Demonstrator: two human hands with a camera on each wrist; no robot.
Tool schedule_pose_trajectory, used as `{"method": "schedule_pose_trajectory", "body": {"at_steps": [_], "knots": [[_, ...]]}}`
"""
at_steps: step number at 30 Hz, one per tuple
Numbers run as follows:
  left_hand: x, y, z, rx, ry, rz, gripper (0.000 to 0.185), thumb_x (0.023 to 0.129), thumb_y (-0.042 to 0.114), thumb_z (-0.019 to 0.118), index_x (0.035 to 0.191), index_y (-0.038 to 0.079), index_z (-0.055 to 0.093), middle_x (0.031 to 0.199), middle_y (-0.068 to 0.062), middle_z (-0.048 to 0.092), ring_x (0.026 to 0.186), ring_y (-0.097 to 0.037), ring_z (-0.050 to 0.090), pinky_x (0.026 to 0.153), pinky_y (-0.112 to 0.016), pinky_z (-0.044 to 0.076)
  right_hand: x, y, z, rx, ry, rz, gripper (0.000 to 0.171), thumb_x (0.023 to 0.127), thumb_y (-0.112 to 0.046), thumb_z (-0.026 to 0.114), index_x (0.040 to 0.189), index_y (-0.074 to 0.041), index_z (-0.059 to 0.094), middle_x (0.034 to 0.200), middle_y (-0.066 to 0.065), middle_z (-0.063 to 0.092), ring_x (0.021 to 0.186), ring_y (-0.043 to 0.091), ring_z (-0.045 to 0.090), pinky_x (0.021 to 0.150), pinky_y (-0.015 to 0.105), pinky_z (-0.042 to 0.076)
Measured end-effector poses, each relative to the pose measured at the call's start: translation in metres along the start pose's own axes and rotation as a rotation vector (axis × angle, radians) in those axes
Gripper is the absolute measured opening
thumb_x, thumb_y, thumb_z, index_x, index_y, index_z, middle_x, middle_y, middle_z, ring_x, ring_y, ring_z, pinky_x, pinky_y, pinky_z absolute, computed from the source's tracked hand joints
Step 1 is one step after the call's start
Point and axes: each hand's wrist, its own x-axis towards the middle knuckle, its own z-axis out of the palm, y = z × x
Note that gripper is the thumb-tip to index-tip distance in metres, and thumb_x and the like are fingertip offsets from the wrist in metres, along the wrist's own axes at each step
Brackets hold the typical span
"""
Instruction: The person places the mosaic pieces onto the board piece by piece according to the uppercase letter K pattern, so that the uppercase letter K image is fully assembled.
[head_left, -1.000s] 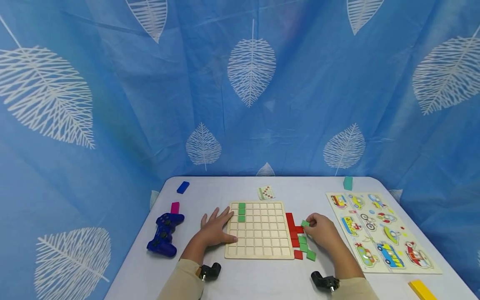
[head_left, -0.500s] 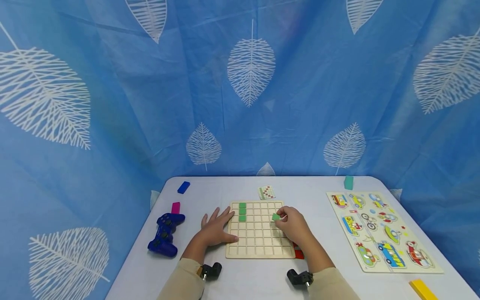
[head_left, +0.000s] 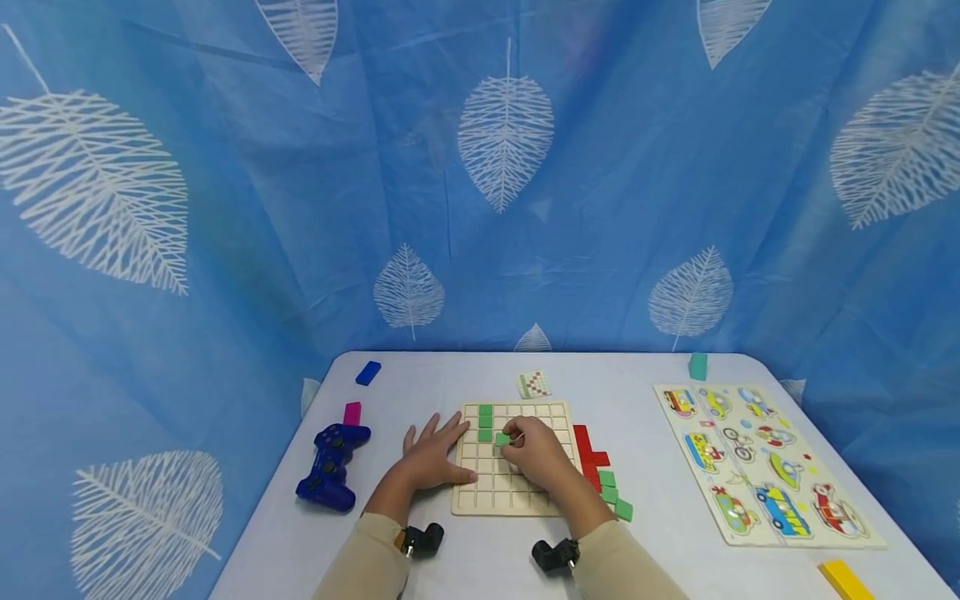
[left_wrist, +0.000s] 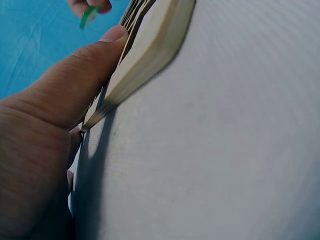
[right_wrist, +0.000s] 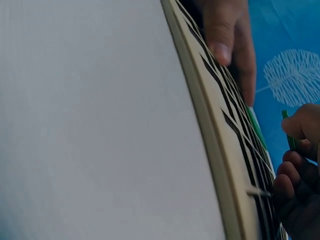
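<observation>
A wooden grid board (head_left: 480, 500) lies on the white table, with several green square tiles (head_left: 486, 422) in one column near its upper left. Spread fingers of my left hand (head_left: 429, 461) rest along the board's left edge; in the left wrist view the thumb (left_wrist: 102, 55) touches its rim. Over the grid, just right of that column, my right hand (head_left: 542, 452) pinches a single green tile (head_left: 502, 439). The right wrist view shows this tile (right_wrist: 289, 132) on edge between thumb and fingers, apart from the board. Part of the grid is hidden beneath the right hand.
Red tiles (head_left: 587, 450) and loose green tiles (head_left: 609, 493) lie beside the board's right edge. A small pattern card (head_left: 533, 384) is behind it. A blue game controller (head_left: 330, 468) sits at left, a picture puzzle board (head_left: 723, 500) at right. A yellow block (head_left: 845, 578) lies front right.
My right hand picked up a green tile from the pile right of the board and carried it left over the grid. The left hand has stayed in place.
</observation>
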Motion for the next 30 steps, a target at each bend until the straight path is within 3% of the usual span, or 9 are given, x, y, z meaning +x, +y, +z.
{"method": "schedule_pose_trajectory", "body": {"at_steps": [4,13,22,30], "knots": [[-0.001,-0.001,0.0,0.006,-0.007,0.011,0.104,0.076,0.067,0.083,0.163,0.028,0.04,0.175,0.003,0.022,0.163,-0.037,0.007,0.124,-0.072,-0.003,0.0,-0.005,0.013,0.004,-0.001,-0.023,0.02,0.091,-0.015,0.078,0.108,-0.009,0.071,0.1,0.0,0.065,0.09,0.014,0.059,0.081,0.035,0.054],[-0.003,0.001,-0.008,0.008,-0.002,0.027,0.103,0.078,0.065,0.084,0.162,0.026,0.041,0.175,0.002,0.023,0.163,-0.039,0.009,0.124,-0.072,-0.002,0.006,-0.014,0.029,0.026,0.008,0.018,0.021,0.089,-0.016,0.079,0.108,-0.01,0.072,0.099,0.0,0.065,0.09,0.014,0.06,0.079,0.035,0.053],[-0.002,0.002,-0.007,0.004,-0.008,0.013,0.102,0.077,0.065,0.084,0.162,0.028,0.041,0.175,0.002,0.024,0.163,-0.038,0.008,0.124,-0.071,-0.003,0.005,-0.019,0.036,-0.081,0.018,0.033,0.021,0.086,-0.01,0.079,0.105,-0.01,0.072,0.093,0.0,0.059,0.082,0.016,0.053,0.074,0.034,0.048],[-0.001,0.001,-0.008,0.011,-0.011,0.008,0.102,0.078,0.065,0.084,0.162,0.029,0.041,0.175,0.003,0.023,0.163,-0.037,0.008,0.124,-0.071,-0.003,0.006,-0.022,0.036,-0.058,0.034,0.065,0.02,0.086,-0.012,0.08,0.105,-0.011,0.072,0.093,0.0,0.058,0.082,0.016,0.054,0.074,0.034,0.048]]}}
